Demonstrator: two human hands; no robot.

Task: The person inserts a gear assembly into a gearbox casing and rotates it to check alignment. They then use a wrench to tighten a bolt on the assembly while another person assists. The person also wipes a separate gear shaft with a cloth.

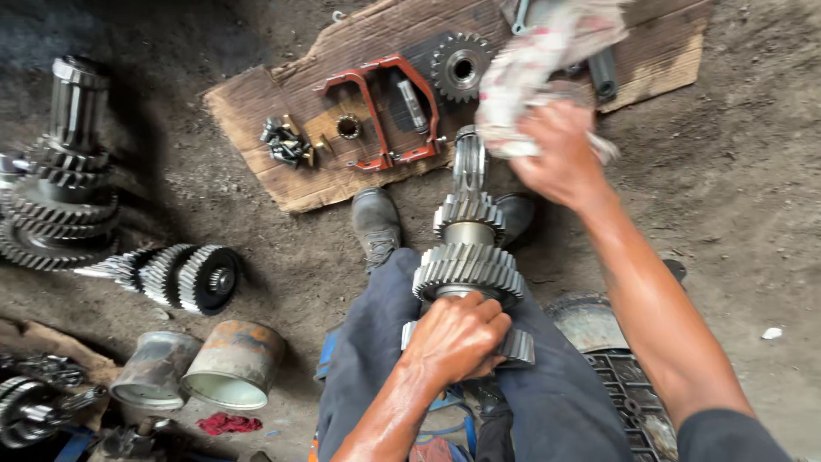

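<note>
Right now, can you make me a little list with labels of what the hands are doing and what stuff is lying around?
Left hand: wrapped around the near end of a gear shaft held upright between the knees
Right hand: clutching a dirty rag at the top of the shaft
Cardboard: holds two red forks, a small gear, a pile of bolts
Ground, left: tall gear stack, gear cluster lying on its side, two metal cans
Place: dirt floor
</note>
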